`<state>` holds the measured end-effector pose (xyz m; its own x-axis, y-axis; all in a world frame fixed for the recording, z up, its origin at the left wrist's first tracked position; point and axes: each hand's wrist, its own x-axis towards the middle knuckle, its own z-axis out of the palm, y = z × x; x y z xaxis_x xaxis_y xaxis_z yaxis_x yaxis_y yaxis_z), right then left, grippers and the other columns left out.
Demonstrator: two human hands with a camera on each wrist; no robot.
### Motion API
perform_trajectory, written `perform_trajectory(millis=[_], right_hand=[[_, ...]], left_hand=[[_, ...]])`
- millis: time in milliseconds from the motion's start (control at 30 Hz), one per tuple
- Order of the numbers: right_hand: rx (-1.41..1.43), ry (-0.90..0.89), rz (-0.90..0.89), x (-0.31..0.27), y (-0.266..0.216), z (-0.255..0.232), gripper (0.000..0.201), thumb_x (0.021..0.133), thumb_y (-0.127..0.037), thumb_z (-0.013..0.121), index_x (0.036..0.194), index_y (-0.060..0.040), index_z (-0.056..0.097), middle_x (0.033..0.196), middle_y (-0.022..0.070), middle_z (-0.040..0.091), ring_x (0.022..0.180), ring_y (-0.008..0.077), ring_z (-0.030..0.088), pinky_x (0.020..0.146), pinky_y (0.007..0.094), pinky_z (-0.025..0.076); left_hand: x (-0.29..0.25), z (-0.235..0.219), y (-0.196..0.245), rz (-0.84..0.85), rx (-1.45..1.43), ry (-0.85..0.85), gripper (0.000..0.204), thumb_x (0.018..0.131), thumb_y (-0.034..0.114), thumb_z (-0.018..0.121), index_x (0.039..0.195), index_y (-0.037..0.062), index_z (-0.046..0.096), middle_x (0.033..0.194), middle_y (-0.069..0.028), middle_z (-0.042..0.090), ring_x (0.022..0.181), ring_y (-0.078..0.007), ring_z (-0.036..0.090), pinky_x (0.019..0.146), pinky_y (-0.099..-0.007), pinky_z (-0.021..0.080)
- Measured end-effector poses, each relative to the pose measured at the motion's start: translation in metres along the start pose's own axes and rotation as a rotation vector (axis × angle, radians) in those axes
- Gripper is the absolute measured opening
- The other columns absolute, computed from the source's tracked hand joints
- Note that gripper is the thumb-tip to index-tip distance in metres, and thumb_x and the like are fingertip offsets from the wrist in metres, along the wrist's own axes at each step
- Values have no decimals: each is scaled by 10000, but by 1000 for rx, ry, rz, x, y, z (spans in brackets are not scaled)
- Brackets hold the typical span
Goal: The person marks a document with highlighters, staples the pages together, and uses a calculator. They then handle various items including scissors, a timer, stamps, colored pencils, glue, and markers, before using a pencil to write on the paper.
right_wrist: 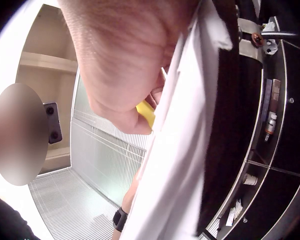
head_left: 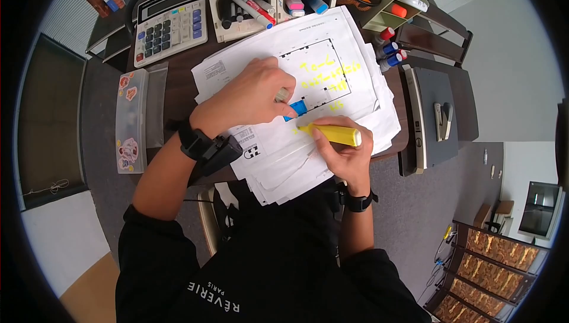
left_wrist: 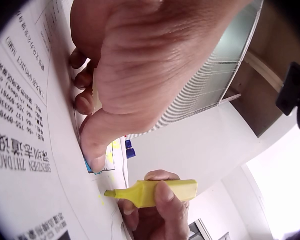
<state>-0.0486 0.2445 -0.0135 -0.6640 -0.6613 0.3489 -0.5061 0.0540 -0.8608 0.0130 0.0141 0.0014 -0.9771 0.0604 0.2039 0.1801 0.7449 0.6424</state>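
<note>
My right hand pinches a yellow highlighter, its uncapped chisel tip right at the top sheet of paper. To the left, my left hand rests low over the same sheet, its fingers curled around a small pale thing mostly hidden in the grip. The left thumb presses at a small blue piece on the paper; I cannot tell whether it joins the pale thing. Yellow handwritten figures mark the sheet within a printed frame. In the right wrist view, the hand hides most of the highlighter.
Behind the paper stack stands a desk organizer full of pens and markers. A calculator and a clear plastic case lie to the left. Capped markers and a stapler on a dark flat box are at the right.
</note>
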Motion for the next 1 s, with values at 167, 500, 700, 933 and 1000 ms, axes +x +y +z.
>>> perform_trajectory(millis=[167, 500, 700, 933, 1000], right_hand=[[-23, -12, 3, 1, -2, 0, 135, 827, -33, 762, 951, -8, 713, 816, 93, 741, 680, 179, 708, 638, 272, 544], [-12, -10, 44, -1, -1, 0, 121, 816, -34, 755, 929, -16, 715, 777, 82, 727, 660, 165, 699, 625, 272, 535], [14, 25, 56, -2, 2, 1, 112, 820, -36, 753, 923, -15, 715, 750, 73, 719, 623, 148, 688, 597, 264, 528], [-28, 14, 19, -1, 1, -1, 105, 820, -33, 754, 915, -13, 715, 748, 67, 719, 614, 144, 683, 586, 262, 523], [55, 47, 25, -4, 5, -1, 108, 826, -39, 756, 920, -7, 715, 763, 66, 725, 617, 142, 679, 595, 263, 526]], left_hand=[[0, -1, 1, -12, 9, 4, 303, 668, 188, 900, 722, 43, 639, 693, -95, 527, 813, -269, 519, 710, -376, 414], [0, 3, -2, 13, 24, 12, 308, 672, 195, 897, 715, 43, 633, 672, -88, 542, 807, -265, 517, 717, -381, 416], [-1, 3, -3, -5, 28, 13, 306, 677, 200, 896, 719, 43, 636, 680, -90, 544, 810, -264, 519, 731, -378, 418], [-1, 2, -1, -11, 24, 10, 311, 682, 206, 898, 726, 39, 639, 683, -90, 543, 809, -262, 518, 733, -379, 419], [-1, 2, -2, -5, 22, 8, 312, 681, 206, 899, 728, 38, 640, 678, -90, 544, 807, -262, 518, 729, -379, 419]])
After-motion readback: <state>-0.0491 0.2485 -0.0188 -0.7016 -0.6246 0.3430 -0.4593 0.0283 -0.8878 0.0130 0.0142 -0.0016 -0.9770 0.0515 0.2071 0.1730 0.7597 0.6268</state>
